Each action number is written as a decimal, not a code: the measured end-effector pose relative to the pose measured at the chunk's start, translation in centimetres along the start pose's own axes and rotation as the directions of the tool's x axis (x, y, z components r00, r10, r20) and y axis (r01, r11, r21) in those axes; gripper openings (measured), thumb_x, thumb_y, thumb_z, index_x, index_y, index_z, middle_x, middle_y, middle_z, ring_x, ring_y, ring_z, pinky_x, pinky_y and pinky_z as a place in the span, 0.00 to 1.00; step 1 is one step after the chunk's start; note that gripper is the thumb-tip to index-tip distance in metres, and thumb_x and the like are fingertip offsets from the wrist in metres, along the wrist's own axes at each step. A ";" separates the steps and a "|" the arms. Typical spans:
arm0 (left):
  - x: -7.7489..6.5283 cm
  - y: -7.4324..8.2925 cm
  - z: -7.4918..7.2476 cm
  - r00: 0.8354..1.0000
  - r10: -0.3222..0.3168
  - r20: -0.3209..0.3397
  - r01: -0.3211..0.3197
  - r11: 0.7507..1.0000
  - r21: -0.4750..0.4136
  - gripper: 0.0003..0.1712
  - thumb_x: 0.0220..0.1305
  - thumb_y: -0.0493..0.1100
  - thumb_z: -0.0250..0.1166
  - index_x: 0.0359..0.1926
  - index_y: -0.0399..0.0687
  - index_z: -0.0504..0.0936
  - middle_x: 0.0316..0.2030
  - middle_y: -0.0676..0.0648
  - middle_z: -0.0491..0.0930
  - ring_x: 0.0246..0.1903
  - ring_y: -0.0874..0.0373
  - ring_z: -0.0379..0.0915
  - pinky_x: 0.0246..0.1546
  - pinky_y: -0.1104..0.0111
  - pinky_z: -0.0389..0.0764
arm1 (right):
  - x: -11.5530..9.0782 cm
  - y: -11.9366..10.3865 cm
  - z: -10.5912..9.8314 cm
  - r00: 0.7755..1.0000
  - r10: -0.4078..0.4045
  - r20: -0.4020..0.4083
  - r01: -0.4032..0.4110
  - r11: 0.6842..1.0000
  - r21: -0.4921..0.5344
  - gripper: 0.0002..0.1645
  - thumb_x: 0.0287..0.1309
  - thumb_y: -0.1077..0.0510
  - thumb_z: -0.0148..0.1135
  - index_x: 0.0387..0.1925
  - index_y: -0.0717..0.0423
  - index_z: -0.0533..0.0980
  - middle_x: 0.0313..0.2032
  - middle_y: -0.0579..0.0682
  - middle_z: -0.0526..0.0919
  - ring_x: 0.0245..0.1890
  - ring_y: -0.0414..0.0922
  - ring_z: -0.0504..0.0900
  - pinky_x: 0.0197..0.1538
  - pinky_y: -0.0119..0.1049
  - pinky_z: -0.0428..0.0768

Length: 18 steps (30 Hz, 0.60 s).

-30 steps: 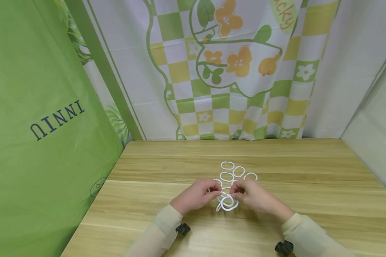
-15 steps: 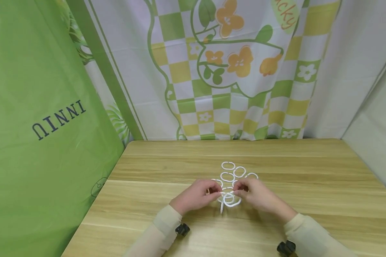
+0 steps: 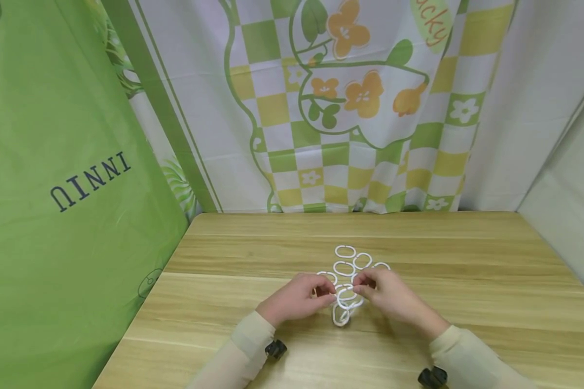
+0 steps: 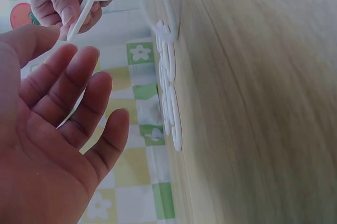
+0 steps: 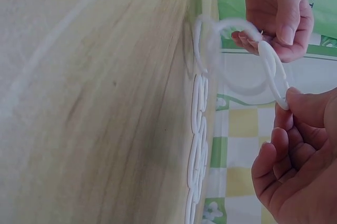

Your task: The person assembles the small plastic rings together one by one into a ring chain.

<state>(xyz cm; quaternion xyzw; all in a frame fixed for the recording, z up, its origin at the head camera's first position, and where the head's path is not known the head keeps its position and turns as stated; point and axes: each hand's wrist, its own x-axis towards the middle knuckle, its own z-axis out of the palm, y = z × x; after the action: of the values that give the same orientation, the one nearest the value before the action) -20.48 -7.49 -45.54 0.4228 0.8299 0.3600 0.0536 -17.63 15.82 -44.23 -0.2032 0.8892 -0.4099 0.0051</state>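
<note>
Low over the table, my right hand point(image 3: 386, 297) pinches a white oval curtain ring point(image 5: 267, 69) between thumb and index fingertip. Other linked rings point(image 3: 340, 325) dangle from it, partly blurred in both wrist views. My left hand point(image 3: 302, 294) is beside the held ring on its left, thumb and fingertips close to its edge with a gap between them. Its fingers are loosely bent and spread in the left wrist view, holding nothing. Several loose white rings point(image 3: 344, 275) lie flat on the wood just beyond the hands, partly hidden by them.
The wooden table point(image 3: 224, 324) reaches back to a patterned curtain point(image 3: 333, 156). A green cloth point(image 3: 78, 259) hangs along the left side, and a pale wall point(image 3: 569, 200) borders the right. A black wrist camera point(image 3: 276, 349) is strapped to the left sleeve, another to the right.
The left fingers have let go of the linked rings. The right hand has moved slightly right, and the chain now hangs below the ring it pinches.
</note>
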 end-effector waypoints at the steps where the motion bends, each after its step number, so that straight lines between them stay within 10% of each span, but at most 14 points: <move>1: 0.1 0.0 0.1 1.000 0.004 -0.004 -0.004 1.000 0.002 0.04 0.61 0.47 0.59 0.36 0.55 0.77 0.27 0.61 0.74 0.27 0.70 0.70 0.28 0.79 0.72 | 0.0 -0.1 0.0 1.000 0.004 -0.005 -0.004 1.000 0.000 0.04 0.53 0.59 0.63 0.27 0.48 0.75 0.24 0.40 0.75 0.26 0.38 0.72 0.31 0.33 0.72; 18: 0.8 0.2 0.4 0.995 -0.055 -0.085 0.062 0.995 0.076 0.04 0.62 0.48 0.59 0.32 0.57 0.77 0.25 0.63 0.73 0.26 0.71 0.68 0.27 0.79 0.71 | -0.4 -0.4 -0.1 0.996 0.020 -0.092 -0.016 0.999 0.044 0.03 0.54 0.55 0.63 0.28 0.45 0.75 0.25 0.38 0.76 0.28 0.39 0.73 0.30 0.33 0.73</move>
<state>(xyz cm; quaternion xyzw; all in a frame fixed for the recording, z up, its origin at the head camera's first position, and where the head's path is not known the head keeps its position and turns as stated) -20.70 -6.60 -45.53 0.3848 0.8569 0.3428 0.0129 -17.16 15.83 -43.97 -0.1759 0.8811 -0.4380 -0.0281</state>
